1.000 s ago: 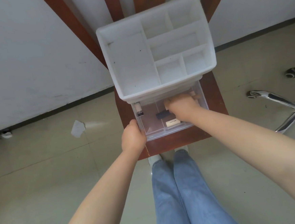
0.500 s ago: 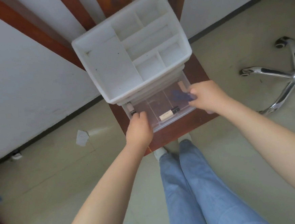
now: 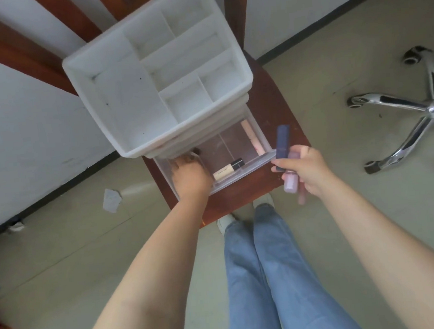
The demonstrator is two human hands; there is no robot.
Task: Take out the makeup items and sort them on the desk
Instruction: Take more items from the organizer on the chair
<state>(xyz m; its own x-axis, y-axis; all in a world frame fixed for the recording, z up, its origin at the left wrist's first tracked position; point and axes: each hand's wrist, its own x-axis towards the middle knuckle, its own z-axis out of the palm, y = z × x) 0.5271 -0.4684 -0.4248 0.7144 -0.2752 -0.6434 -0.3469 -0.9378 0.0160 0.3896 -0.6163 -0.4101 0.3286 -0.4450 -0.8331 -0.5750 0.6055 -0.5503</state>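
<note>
Two tubes, navy [image 3: 282, 141] and pink [image 3: 290, 182], clamped in right hand [image 3: 306, 173] beside the open drawer [image 3: 236, 160]. Left hand [image 3: 191, 176] inside drawer, grip hidden. Beige tube [image 3: 228, 169] and peach stick [image 3: 253, 138] in drawer.

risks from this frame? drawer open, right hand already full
1. The right hand pinches a dark blue tube and a pink bottle together; one could slip out.
2. The organizer sits on a small wooden chair seat with its clear drawer pulled out; the left hand digging inside may tug it off the edge.
</note>
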